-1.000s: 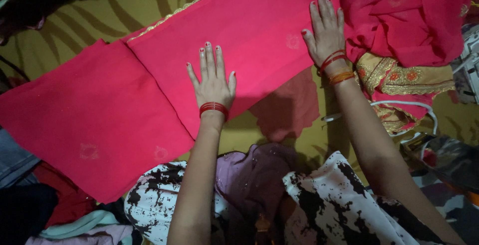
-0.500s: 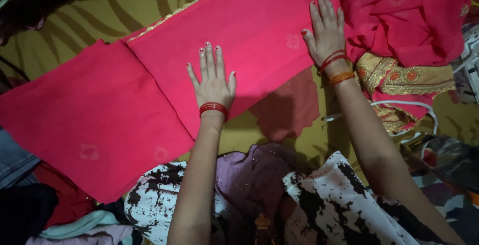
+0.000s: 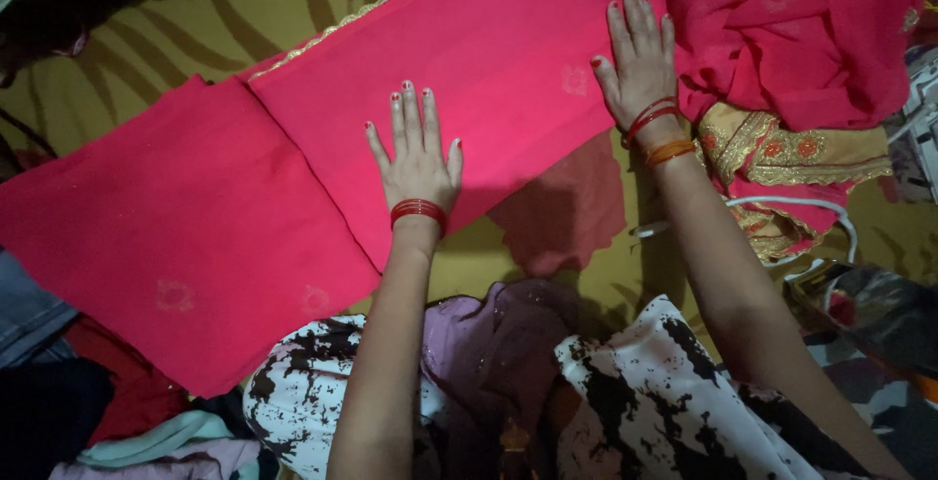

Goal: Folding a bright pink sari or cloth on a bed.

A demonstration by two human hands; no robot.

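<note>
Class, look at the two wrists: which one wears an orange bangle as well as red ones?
The right wrist: an orange bangle sits below its red ones. The left wrist wears red only.

An olive striped sheet [image 3: 244, 11] carries a long pink cloth [image 3: 195, 236] running from eight o'clock up to one o'clock, a bunched pink heap [image 3: 801, 31] at two o'clock, gold-embroidered fabric [image 3: 782, 158] and a white cable [image 3: 782, 205] at three o'clock.
</note>
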